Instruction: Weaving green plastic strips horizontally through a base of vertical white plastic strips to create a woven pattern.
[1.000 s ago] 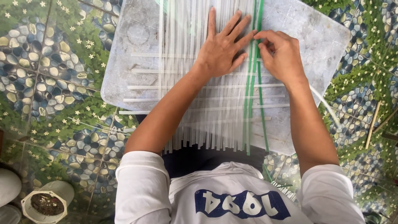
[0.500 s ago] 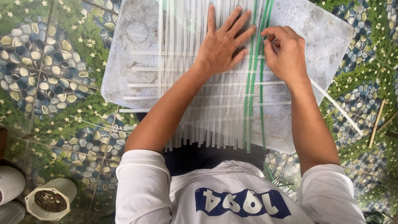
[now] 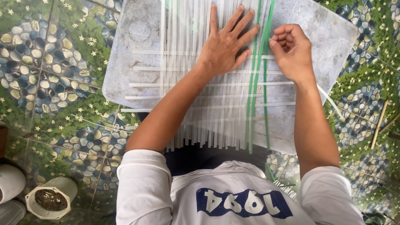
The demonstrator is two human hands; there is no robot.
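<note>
The left hand (image 3: 227,43) lay flat, palm down, on a mat of pale translucent strips (image 3: 200,104), its fingers (image 3: 239,18) spread open and pointing toward 1 o'clock, gripping nothing, only pressing the strips down. The right hand (image 3: 293,52) sat just beside it at 3 o'clock, fingers curled closed and pinching a green strip (image 3: 265,96) near the top of the weave. Two more green strips (image 3: 252,104) ran close alongside at its 9 o'clock side, all three stretching from 12 o'clock down to 6 o'clock among the pale ones. Several pale cross strips (image 3: 166,85) ran from 9 o'clock to 3 o'clock, woven through the long ones.

The weave rested on a grey board (image 3: 325,29), scuffed and rounded at the corners, which lay on a floor (image 3: 46,71) patterned with pebbles, leaves and small white flowers. The long strips' loose ends hung past the board's near edge toward the person's white shirt (image 3: 233,196).

At 8 o'clock, well apart from the board, stood a white pot of dark soil (image 3: 50,200), with another white pot (image 3: 10,183) just beside it. At 3 o'clock, thin sticks (image 3: 379,123) lay on the floor.
</note>
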